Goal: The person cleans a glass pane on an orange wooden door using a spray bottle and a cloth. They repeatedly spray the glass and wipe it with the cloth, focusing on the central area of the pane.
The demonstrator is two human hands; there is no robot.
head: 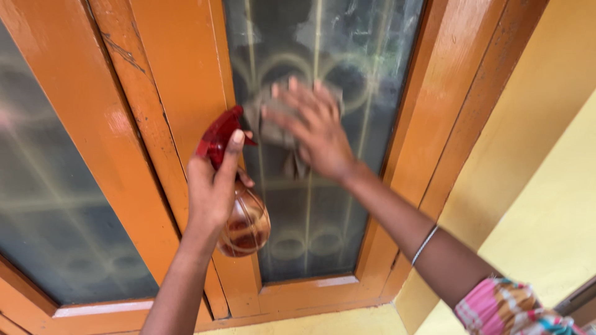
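At frame centre, a grey cloth [273, 124] is pressed flat against the window pane [323, 205] by the open, spread right hand [313, 127], while a red-topped spray bottle [239, 192] is gripped upright in the closed left hand [211, 186], kept beside the wiped glass.

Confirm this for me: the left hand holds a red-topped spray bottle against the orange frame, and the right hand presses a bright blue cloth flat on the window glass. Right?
Not quite. In the head view the cloth under the right hand is grey, not bright blue. The rest stands: the left hand holds the red-topped spray bottle against the orange frame, and the cloth is pressed flat on the window glass.
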